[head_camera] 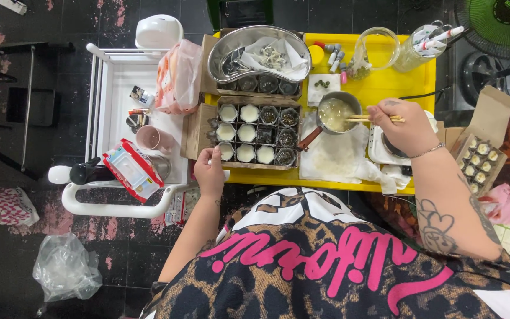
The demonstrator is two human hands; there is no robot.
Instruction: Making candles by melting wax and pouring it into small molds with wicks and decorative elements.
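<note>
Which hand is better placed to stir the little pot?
The right hand. It already holds the chopsticks, whose tips reach into the pot. The left hand rests farther off, at the near edge of the cup tray.

The person wears a short-sleeved top in a leopard pattern of tan, brown and black, with large flowing pink script lettering running across the chest and a white panel with black marks just above the lettering, near the neckline. Both forearms are bare. The right hand [407,125] has a thin silver chain bracelet at the wrist, and the forearm behind the bracelet carries dark line tattoos, among them a heart outline and curling shapes. The left hand [210,172] shows no jewellery, and its forearm is unmarked.
</note>
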